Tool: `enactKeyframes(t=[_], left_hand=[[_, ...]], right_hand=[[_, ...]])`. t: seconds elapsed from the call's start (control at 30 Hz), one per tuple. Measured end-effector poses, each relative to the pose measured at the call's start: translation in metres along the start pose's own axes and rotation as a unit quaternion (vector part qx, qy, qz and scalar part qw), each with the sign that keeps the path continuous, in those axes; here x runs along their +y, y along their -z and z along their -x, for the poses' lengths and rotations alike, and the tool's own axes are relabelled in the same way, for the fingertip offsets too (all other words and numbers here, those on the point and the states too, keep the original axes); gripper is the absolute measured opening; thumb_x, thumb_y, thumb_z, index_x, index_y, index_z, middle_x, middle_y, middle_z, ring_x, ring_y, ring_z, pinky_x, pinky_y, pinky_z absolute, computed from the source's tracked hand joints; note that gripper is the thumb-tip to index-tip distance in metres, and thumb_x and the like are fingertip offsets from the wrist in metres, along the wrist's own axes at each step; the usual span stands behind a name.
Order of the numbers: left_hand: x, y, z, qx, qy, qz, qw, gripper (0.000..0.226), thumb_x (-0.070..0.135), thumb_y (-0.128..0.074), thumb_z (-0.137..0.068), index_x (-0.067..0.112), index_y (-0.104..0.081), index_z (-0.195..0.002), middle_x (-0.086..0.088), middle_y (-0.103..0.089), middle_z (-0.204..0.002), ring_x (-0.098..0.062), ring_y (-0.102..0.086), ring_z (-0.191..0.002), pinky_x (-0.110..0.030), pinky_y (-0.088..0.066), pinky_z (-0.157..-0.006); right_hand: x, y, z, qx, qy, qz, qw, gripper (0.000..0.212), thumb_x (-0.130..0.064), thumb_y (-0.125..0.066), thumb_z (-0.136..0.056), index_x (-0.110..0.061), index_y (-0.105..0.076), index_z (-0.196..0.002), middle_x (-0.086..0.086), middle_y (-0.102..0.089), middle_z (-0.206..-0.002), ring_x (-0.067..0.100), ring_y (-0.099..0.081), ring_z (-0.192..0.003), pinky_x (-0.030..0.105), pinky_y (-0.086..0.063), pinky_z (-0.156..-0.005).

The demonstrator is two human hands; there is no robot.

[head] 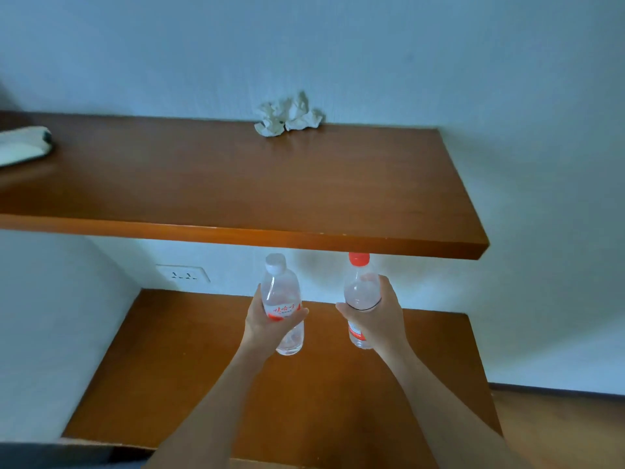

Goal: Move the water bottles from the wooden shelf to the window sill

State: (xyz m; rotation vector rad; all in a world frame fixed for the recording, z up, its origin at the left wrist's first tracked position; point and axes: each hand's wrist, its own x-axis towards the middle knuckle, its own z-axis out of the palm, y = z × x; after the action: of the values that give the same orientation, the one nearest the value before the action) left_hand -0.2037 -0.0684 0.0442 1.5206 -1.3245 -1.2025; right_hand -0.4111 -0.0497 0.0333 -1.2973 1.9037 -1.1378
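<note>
My left hand grips a clear water bottle with a white cap around its red-printed label. A second clear water bottle, with a red cap, is held at its middle by my right hand. Both bottles are upright, side by side and apart, above the lower wooden shelf. Their caps reach just under the front edge of the upper wooden shelf. I cannot tell if the bottle bases touch the lower shelf. No window sill is in view.
Crumpled white tissue lies at the back of the upper shelf against the wall. A white folded cloth rests at its left end. A wall socket sits left of the bottles. Wooden floor shows at lower right.
</note>
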Motion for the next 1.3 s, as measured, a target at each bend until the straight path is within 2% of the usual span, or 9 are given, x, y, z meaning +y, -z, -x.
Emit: enactKeyframes(t=[0.1,0.27,0.37,0.5,0.7,0.83,1.0,1.17,1.3], left_hand=[[0.018,0.011,0.01,0.017,-0.008,0.031,0.999,0.055,0.022,-0.086,-0.073,0.025,-0.054,-0.118,0.002,-0.068,-0.1,-0.019,-0.068,-0.093,-0.021,-0.056,-0.069],[0.037,0.025,0.028,0.027,-0.033,0.043,0.998,0.052,0.02,-0.084,-0.075,0.025,-0.054,-0.117,0.004,-0.067,-0.099,-0.015,-0.068,-0.089,-0.012,-0.052,-0.06],[0.039,0.036,0.037,0.038,-0.034,0.062,0.997,0.051,0.019,-0.083,-0.075,0.025,-0.053,-0.116,0.005,-0.067,-0.098,-0.014,-0.068,-0.087,-0.01,-0.051,-0.057],[0.032,0.058,0.049,0.069,-0.034,0.083,0.994,0.056,0.021,-0.085,-0.073,0.023,-0.054,-0.119,0.001,-0.069,-0.102,-0.018,-0.07,-0.091,-0.016,-0.056,-0.064],[0.021,0.101,0.081,0.15,-0.056,0.099,0.982,0.055,0.035,-0.085,-0.068,0.025,-0.055,-0.112,-0.001,-0.07,-0.097,-0.017,-0.071,-0.091,-0.022,-0.058,-0.067],[0.011,0.129,0.114,0.239,-0.053,0.088,0.966,0.062,0.038,-0.086,-0.069,0.024,-0.053,-0.12,-0.001,-0.07,-0.097,-0.019,-0.071,-0.091,-0.027,-0.06,-0.071],[0.0,0.158,0.173,0.359,-0.034,0.09,0.928,0.054,0.03,-0.087,-0.068,0.013,-0.057,-0.109,-0.008,-0.071,-0.089,-0.025,-0.072,-0.082,-0.03,-0.06,-0.068],[-0.009,0.181,0.249,0.48,-0.006,0.106,0.871,0.046,0.015,-0.086,-0.071,0.012,-0.059,-0.108,-0.008,-0.071,-0.088,-0.017,-0.072,-0.08,-0.024,-0.058,-0.067],[-0.015,0.195,0.314,0.562,0.015,0.115,0.819,0.04,0.003,-0.084,-0.073,0.008,-0.06,-0.104,-0.004,-0.068,-0.08,-0.012,-0.067,-0.072,-0.019,-0.053,-0.063]], right_hand=[[-0.023,0.011,0.005,0.015,0.009,-0.005,1.0,0.074,-0.052,-0.074,-0.059,-0.029,-0.047,-0.123,-0.017,-0.05,-0.103,0.013,-0.054,-0.094,0.01,-0.039,-0.071],[-0.045,0.017,0.012,0.014,0.007,-0.015,1.0,0.069,-0.032,-0.086,-0.072,-0.022,-0.047,-0.128,-0.009,-0.052,-0.106,0.017,-0.054,-0.099,0.026,-0.048,-0.083],[-0.055,0.008,0.018,-0.006,0.013,-0.029,0.999,0.063,-0.028,-0.085,-0.074,-0.027,-0.045,-0.123,-0.011,-0.052,-0.104,0.016,-0.054,-0.099,0.018,-0.045,-0.076],[-0.063,-0.022,0.028,-0.058,0.025,-0.062,0.996,0.065,-0.033,-0.085,-0.071,-0.031,-0.043,-0.121,-0.007,-0.057,-0.107,0.019,-0.059,-0.1,0.033,-0.054,-0.085],[-0.085,-0.07,0.051,-0.178,0.056,-0.107,0.977,0.061,-0.03,-0.085,-0.074,-0.033,-0.045,-0.119,-0.009,-0.06,-0.105,0.015,-0.063,-0.093,0.019,-0.047,-0.065],[-0.101,-0.099,0.068,-0.268,0.09,-0.12,0.952,0.068,-0.044,-0.084,-0.066,-0.033,-0.048,-0.123,-0.009,-0.062,-0.107,0.016,-0.065,-0.094,0.02,-0.052,-0.067],[-0.123,-0.13,0.098,-0.377,0.157,-0.12,0.905,0.069,-0.056,-0.079,-0.063,-0.042,-0.046,-0.122,-0.017,-0.06,-0.108,0.014,-0.065,-0.097,0.015,-0.053,-0.071],[-0.152,-0.158,0.156,-0.483,0.204,-0.129,0.842,0.055,-0.037,-0.085,-0.074,-0.043,-0.046,-0.113,-0.017,-0.062,-0.103,0.012,-0.067,-0.091,0.013,-0.052,-0.062],[-0.172,-0.179,0.212,-0.556,0.226,-0.145,0.786,0.056,-0.043,-0.087,-0.07,-0.041,-0.052,-0.114,-0.014,-0.068,-0.102,0.013,-0.069,-0.094,0.025,-0.056,-0.076]])
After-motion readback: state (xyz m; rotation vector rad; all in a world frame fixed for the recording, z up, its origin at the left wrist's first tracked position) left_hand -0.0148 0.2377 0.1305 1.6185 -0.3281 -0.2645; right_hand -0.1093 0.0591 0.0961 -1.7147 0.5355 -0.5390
